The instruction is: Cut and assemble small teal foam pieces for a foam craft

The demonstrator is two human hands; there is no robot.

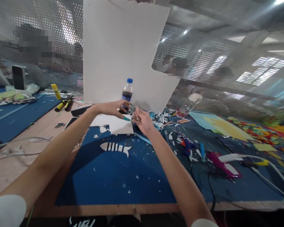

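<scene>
My left hand (115, 108) reaches over a white sheet, its fingers spread and curved, with long teal nails. Nothing shows between its fingers and thumb. Close beside it, my right hand (144, 121) has its fingers curled together; what they pinch, if anything, is too small to tell. Behind my left fingers stands a bottle (127, 91) of dark drink with a blue cap. The white sheet (120, 127) lies below the hands. Nearer to me, a fish shape (115, 147) of separate white pieces lies flat on the blue mat (118, 179).
A tall white board (125, 47) stands at the back. Scraps (164, 116) pile up right of my hands. Farther right lie a blue glue gun (186, 146), a magenta device (223, 165) with cables, and coloured paper (217, 124). Yellow-handled tools (63, 104) lie left.
</scene>
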